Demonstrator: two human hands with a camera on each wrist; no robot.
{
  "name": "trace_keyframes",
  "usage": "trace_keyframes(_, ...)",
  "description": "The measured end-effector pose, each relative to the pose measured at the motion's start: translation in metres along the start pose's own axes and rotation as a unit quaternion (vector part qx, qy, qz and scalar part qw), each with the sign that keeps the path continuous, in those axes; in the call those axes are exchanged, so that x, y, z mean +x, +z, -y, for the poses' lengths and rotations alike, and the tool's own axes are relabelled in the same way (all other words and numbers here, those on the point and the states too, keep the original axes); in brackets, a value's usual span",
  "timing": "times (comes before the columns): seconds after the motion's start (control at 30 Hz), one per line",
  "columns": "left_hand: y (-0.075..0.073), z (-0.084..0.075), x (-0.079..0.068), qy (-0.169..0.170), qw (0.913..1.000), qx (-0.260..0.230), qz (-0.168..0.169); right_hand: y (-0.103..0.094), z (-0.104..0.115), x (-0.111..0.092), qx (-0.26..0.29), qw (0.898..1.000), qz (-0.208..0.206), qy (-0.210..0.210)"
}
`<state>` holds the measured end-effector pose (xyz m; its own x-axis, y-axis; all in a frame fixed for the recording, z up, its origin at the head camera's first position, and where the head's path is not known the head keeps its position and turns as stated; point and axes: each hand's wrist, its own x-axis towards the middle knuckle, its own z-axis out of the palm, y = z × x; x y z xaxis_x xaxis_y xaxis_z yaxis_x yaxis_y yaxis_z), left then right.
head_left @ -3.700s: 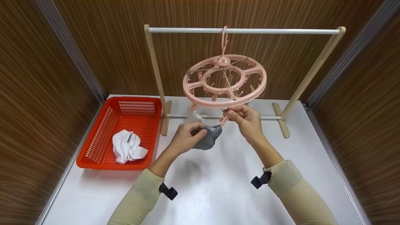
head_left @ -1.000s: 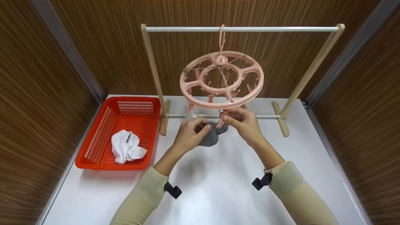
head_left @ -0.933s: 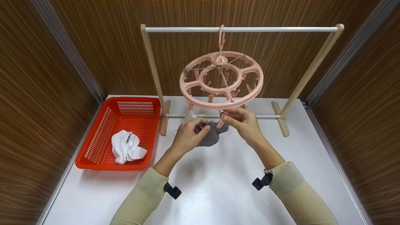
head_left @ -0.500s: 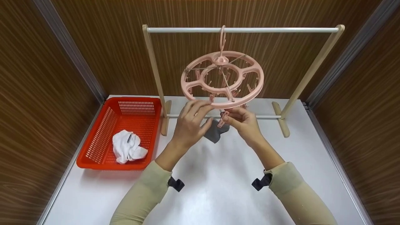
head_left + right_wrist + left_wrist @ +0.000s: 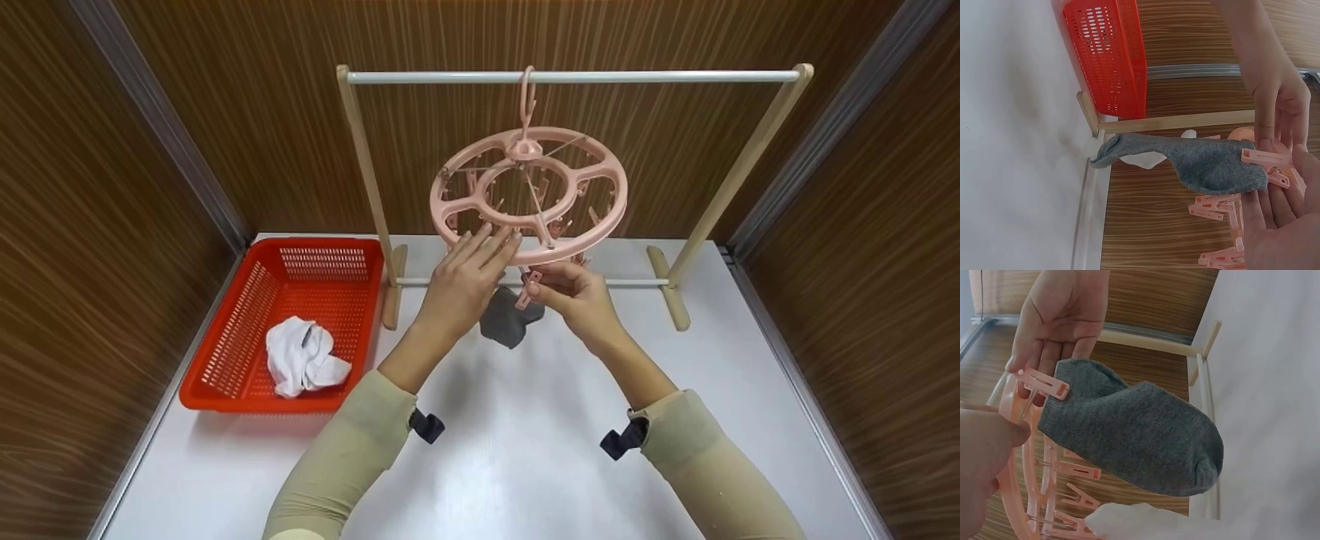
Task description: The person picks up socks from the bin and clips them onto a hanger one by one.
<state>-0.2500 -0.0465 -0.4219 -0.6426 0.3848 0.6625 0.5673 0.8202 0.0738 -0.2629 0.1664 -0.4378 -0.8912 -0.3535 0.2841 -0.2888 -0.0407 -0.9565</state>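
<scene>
A grey sock point(image 5: 1134, 430) hangs by its cuff from a pink clothespin point(image 5: 1044, 382) under the round pink sock hanger point(image 5: 585, 244). My right hand point(image 5: 581, 300) pinches the clothespin, thumb in front and fingers behind it. With fingers laid over the front left of the hanger's rim and the thumb below, my left hand point(image 5: 465, 289) holds the ring. The left hand no longer touches the sock. In the right wrist view the sock point(image 5: 1207, 163) stretches away from the clothespin's point(image 5: 1258, 157) tips. A white item point(image 5: 1129, 520), partly hidden, hangs further along the hanger.
A red basket point(image 5: 281, 405) with a crumpled white cloth item point(image 5: 304, 356) stands on the left of the white table point(image 5: 525, 465). The hanger hooks onto the white bar point(image 5: 660, 76) of a wooden-legged rack. Brown panels enclose the back and sides.
My left hand has let go of the sock and moved up onto the hanger's rim. My right hand stays at the clothespin, and the sock now hangs from it.
</scene>
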Motion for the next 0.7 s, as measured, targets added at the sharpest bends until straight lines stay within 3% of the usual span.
trace_keyframes(0.27,-0.001,0.006,-0.004,0.003,0.9999,0.012,-0.002,-0.003,-0.001,-0.001,-0.014,1.0,0.024,-0.004)
trace_keyframes(0.47,-0.003,0.012,-0.007,0.01,0.9997,0.007,-0.023,-0.011,-0.003,-0.006,-0.037,0.999,0.035,-0.009)
trace_keyframes(0.57,-0.005,0.015,-0.009,0.007,0.9996,0.002,-0.026,-0.015,-0.001,-0.009,-0.071,0.997,0.015,-0.019)
trace_keyframes(0.7,-0.01,0.019,-0.011,-0.004,0.9998,-0.002,-0.021,-0.017,0.016,-0.013,-0.126,0.988,-0.055,-0.07)
